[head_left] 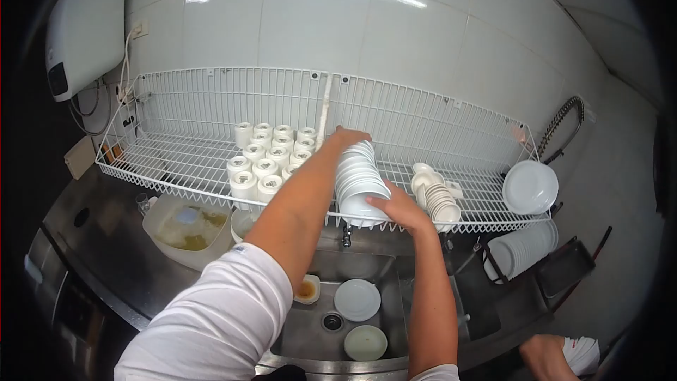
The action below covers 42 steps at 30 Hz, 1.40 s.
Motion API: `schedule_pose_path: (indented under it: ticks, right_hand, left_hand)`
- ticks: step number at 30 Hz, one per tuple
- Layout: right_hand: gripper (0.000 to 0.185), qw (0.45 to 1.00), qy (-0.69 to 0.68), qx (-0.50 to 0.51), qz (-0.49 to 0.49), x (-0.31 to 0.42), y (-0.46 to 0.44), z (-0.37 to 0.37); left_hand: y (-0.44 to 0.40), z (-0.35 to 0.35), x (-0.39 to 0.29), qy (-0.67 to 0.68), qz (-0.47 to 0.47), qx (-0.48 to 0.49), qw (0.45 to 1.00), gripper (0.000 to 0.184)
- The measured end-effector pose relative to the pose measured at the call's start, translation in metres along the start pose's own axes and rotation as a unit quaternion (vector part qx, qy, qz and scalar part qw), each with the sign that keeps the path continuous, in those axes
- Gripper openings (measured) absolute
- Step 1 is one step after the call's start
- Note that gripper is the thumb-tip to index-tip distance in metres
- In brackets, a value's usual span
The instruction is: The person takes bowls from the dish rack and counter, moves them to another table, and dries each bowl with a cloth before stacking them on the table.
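Note:
A row of nested white bowls (357, 178) rests on its side on the white wire rack (416, 152), right of the middle post. My left hand (349, 137) reaches to the back end of the row, its fingers partly hidden behind the bowls. At the front end, my right hand (396, 207) grips the nearest bowl, with the thumb over its rim. Upside-down white cups (265, 167) stand left of the bowls, partly behind my left forearm. Small white dishes (438, 201) lean in a row to the right.
Below, the sink (303, 342) holds a white plate (357, 300) and a bowl (365, 343). A tub of cloudy water (189, 229) sits left. Stacked plates (522, 248) stand right, under a large bowl (530, 188). Another person's arm (546, 358) shows at lower right.

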State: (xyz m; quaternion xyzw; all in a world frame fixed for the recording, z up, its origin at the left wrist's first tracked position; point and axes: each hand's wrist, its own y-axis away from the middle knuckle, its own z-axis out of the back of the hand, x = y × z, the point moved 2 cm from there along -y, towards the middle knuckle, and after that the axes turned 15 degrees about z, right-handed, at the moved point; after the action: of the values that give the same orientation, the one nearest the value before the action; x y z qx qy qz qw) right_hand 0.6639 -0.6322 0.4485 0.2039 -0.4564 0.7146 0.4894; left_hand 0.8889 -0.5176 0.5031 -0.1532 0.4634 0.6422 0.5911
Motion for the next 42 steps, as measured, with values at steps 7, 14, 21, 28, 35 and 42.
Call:
schedule_pose_path:
  ticks: [7,14,21,28,35,42]
  right_hand:
    - [0.04,0.987,-0.042,-0.149,-0.03,-0.003,0.001,0.01]
    - [0.054,0.944,-0.098,-0.312,-0.04,-0.013,-0.002,0.019]
    - [0.061,0.968,-0.196,-0.133,-0.079,0.003,-0.003,0.018]
    - [0.056,0.96,-0.218,-0.166,-0.062,-0.005,-0.001,0.018]
    - [0.059,0.939,-0.233,-0.228,-0.111,0.002,-0.002,0.018]
    - [0.057,0.876,-0.408,-0.221,-0.129,-0.008,-0.009,0.022]
  left_hand:
    - [-0.046,-0.017,0.019,0.212,-0.029,0.009,0.977,0.123]
    - [-0.026,-0.046,0.021,0.539,-0.082,0.146,0.825,0.118]
    - [-0.018,-0.061,0.032,0.534,-0.088,0.344,0.768,0.081]
    - [0.008,-0.063,0.03,0.499,-0.098,0.443,0.738,0.06]
    - [0.022,-0.061,0.03,0.53,-0.063,0.405,0.742,0.061]
    - [0.013,-0.064,0.023,0.566,-0.051,0.41,0.713,0.061]
